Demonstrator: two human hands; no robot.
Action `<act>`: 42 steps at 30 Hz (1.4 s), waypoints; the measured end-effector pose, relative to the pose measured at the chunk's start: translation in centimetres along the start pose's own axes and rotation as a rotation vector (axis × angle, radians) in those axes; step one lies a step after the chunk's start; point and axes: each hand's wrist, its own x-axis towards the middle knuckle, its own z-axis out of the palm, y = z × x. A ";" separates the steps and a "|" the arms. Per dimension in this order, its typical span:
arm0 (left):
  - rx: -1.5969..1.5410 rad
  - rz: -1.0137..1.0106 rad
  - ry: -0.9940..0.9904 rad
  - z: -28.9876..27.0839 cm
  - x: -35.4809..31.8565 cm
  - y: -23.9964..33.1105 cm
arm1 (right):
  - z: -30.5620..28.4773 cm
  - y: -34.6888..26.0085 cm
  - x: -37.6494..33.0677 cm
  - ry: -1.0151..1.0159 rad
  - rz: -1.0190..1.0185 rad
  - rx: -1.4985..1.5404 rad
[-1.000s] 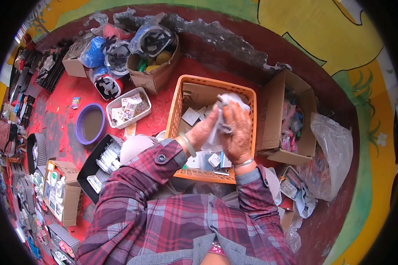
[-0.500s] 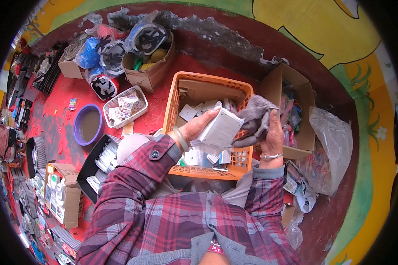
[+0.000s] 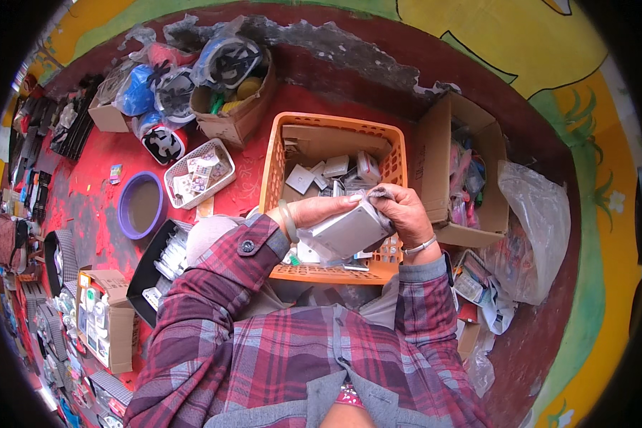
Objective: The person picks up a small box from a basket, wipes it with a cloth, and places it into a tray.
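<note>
My left hand (image 3: 312,212) grips a white rectangular piece (image 3: 344,232), like a wall switch or socket plate, in clear plastic wrap. My right hand (image 3: 406,215) is closed around a grey cloth (image 3: 382,194), pressed to the piece's right upper edge; most of the cloth is hidden behind the fingers and the piece. Both hands are over an orange plastic basket (image 3: 339,120). Inside it lie several small white boxes (image 3: 300,178) and a cardboard lining (image 3: 335,143).
On the left are a white basket of small packs (image 3: 227,175), a purple basin of murky water (image 3: 162,207) and a black tray (image 3: 136,292). A cardboard box (image 3: 478,232) and a clear plastic bag (image 3: 547,221) stand at right, near the painted wall (image 3: 588,307).
My right hand has come left and brought the cloth from beside the white piece onto its edge. The piece has tilted and sunk slightly in my left hand.
</note>
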 end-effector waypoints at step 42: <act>-0.086 -0.050 -0.098 -1.6 0.2 -0.8 | -1.8 -1.9 -0.9 -0.063 -0.216 -0.478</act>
